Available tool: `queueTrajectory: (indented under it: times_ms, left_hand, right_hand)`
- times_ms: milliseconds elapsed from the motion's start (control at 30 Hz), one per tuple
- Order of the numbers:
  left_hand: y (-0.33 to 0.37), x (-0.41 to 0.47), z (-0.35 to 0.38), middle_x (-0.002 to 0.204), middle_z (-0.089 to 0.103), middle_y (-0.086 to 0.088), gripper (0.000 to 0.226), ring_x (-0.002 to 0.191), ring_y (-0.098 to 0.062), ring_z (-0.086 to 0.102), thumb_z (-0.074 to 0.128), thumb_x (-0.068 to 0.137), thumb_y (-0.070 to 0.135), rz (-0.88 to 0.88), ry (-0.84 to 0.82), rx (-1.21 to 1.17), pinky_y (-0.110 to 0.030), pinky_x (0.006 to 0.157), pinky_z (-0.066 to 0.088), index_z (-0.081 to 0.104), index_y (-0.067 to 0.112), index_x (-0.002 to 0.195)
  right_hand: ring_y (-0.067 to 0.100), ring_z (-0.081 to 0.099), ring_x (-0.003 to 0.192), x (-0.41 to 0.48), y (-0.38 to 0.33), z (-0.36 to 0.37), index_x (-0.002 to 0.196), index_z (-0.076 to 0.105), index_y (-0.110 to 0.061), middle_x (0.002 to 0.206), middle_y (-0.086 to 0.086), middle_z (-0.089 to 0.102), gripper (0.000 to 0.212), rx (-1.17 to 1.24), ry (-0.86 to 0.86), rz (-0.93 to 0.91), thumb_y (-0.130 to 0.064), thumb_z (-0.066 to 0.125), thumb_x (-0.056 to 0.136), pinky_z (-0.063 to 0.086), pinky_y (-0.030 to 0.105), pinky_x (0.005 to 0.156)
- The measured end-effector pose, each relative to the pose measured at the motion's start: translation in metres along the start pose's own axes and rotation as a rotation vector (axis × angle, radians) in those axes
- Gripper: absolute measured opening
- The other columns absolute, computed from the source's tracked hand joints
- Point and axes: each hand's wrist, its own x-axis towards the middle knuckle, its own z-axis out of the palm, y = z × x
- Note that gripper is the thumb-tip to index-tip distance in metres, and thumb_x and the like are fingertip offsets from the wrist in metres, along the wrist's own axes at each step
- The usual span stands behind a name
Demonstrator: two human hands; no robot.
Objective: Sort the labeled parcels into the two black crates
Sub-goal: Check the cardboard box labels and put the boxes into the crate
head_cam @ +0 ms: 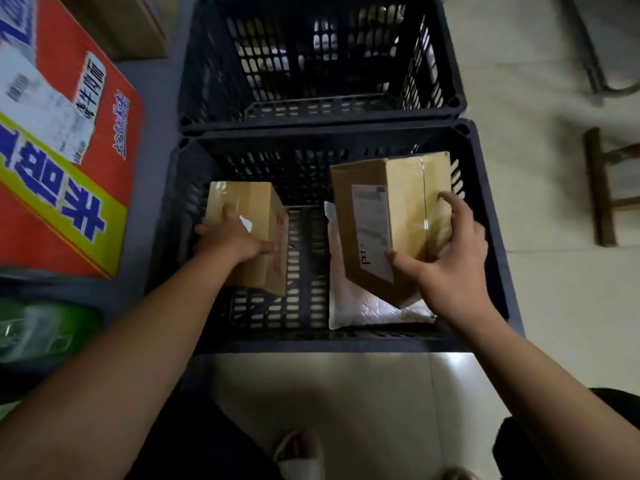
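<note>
Two black crates stand one behind the other on the floor: the near crate (491, 237) and the far crate (446, 81). Inside the near crate, my left hand (232, 233) grips a small brown cardboard parcel (249, 202) at the left side. My right hand (446, 261) holds a larger brown parcel (391, 209) with a white label, tilted above the crate's right side. Under it a white plastic mailer (363, 306) lies on the crate floor. The far crate looks empty.
A big orange and white printed carton (69, 140) lies at the left, with a green packet (45, 330) below it and a brown box (131, 26) behind. A wooden stool (602, 188) and a metal frame leg (588, 46) stand at the right on the pale floor.
</note>
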Motion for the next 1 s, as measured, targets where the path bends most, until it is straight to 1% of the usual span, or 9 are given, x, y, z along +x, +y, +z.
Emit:
queueTrajectory:
  times_ms: [67, 200, 300, 400, 500, 633, 733, 833, 1000]
  left_hand:
    - [0.001, 0.007, 0.001, 0.159, 0.003, -0.027, 0.136, 0.146, -0.043, 0.008, 0.079, 0.06, 0.073, 0.018, 0.015, 0.048, -0.053, 0.115, 0.025, -0.006, 0.027, 0.156]
    - [0.007, 0.008, -0.001, 0.158, 0.002, -0.024, 0.125, 0.143, -0.045, 0.017, 0.085, 0.06, 0.062, 0.05, -0.009, -0.003, -0.053, 0.114, 0.031, 0.006, 0.036, 0.153]
    - [0.012, -0.012, 0.002, 0.162, -0.009, -0.02, 0.137, 0.147, -0.044, 0.008, 0.087, 0.058, 0.06, -0.008, 0.015, -0.069, -0.056, 0.116, 0.027, -0.008, 0.039, 0.155]
    - [0.015, -0.024, 0.006, 0.162, -0.006, -0.021, 0.145, 0.146, -0.046, 0.014, 0.085, 0.057, 0.065, -0.107, -0.023, -0.159, -0.056, 0.117, 0.025, -0.021, 0.04, 0.152]
    - [0.014, -0.027, 0.01, 0.16, 0.003, -0.023, 0.142, 0.143, -0.047, 0.02, 0.079, 0.056, 0.073, -0.112, -0.042, -0.078, -0.057, 0.115, 0.026, -0.021, 0.041, 0.152]
    - [0.012, -0.039, 0.0, 0.161, 0.006, -0.02, 0.139, 0.144, -0.044, 0.021, 0.084, 0.061, 0.061, 0.2, -0.083, 0.269, -0.052, 0.114, 0.023, -0.021, 0.045, 0.152]
    - [0.006, -0.052, -0.012, 0.159, 0.009, -0.012, 0.143, 0.143, -0.039, 0.021, 0.089, 0.057, 0.05, 0.443, -0.118, 0.49, -0.048, 0.115, 0.021, -0.021, 0.053, 0.148]
    - [-0.004, -0.066, -0.016, 0.164, -0.006, -0.009, 0.144, 0.151, -0.036, 0.003, 0.091, 0.059, 0.042, 0.512, -0.157, 0.623, -0.049, 0.121, 0.012, -0.022, 0.056, 0.146]
    - [-0.018, -0.089, 0.0, 0.164, -0.024, -0.006, 0.136, 0.152, -0.028, -0.017, 0.081, 0.074, 0.007, 0.608, -0.201, 0.738, -0.043, 0.122, 0.004, -0.022, 0.057, 0.146]
  right_hand:
    - [0.027, 0.03, 0.131, 0.013, 0.012, 0.004, 0.149, 0.03, -0.033, 0.144, 0.008, 0.036, 0.102, -0.048, 0.029, -0.063, -0.031, 0.088, 0.066, 0.034, 0.043, 0.103]
    - [0.027, 0.028, 0.132, 0.031, 0.017, 0.008, 0.149, 0.029, -0.031, 0.144, 0.011, 0.035, 0.101, -0.073, 0.013, -0.154, -0.033, 0.087, 0.066, 0.026, 0.033, 0.097]
    - [0.029, 0.029, 0.133, 0.025, 0.017, 0.005, 0.15, 0.028, -0.031, 0.143, 0.011, 0.036, 0.104, -0.061, -0.014, -0.159, -0.038, 0.086, 0.064, 0.028, 0.036, 0.098]
    - [0.03, 0.031, 0.131, 0.021, 0.018, -0.004, 0.15, 0.027, -0.031, 0.144, 0.012, 0.038, 0.107, -0.062, -0.001, -0.167, -0.045, 0.083, 0.06, 0.027, 0.035, 0.095]
    - [0.032, 0.032, 0.13, 0.031, 0.016, -0.007, 0.15, 0.026, -0.03, 0.145, 0.013, 0.038, 0.106, -0.048, 0.017, -0.191, -0.038, 0.087, 0.063, 0.027, 0.036, 0.094]
    - [0.034, 0.032, 0.13, 0.039, 0.016, -0.007, 0.15, 0.026, -0.029, 0.145, 0.014, 0.038, 0.107, -0.035, 0.029, -0.232, -0.043, 0.084, 0.061, 0.03, 0.041, 0.099]
    - [0.035, 0.033, 0.129, 0.039, 0.019, -0.007, 0.15, 0.025, -0.029, 0.144, 0.014, 0.038, 0.105, -0.021, 0.034, -0.211, -0.037, 0.086, 0.065, 0.03, 0.04, 0.098]
    - [0.035, 0.033, 0.129, 0.038, 0.017, -0.01, 0.15, 0.025, -0.03, 0.143, 0.015, 0.038, 0.104, -0.041, 0.026, -0.222, -0.036, 0.086, 0.065, 0.029, 0.039, 0.095]
    - [0.034, 0.03, 0.13, 0.042, 0.006, -0.017, 0.15, 0.026, -0.032, 0.142, 0.015, 0.036, 0.104, -0.018, 0.007, -0.252, -0.034, 0.086, 0.065, 0.028, 0.04, 0.1]
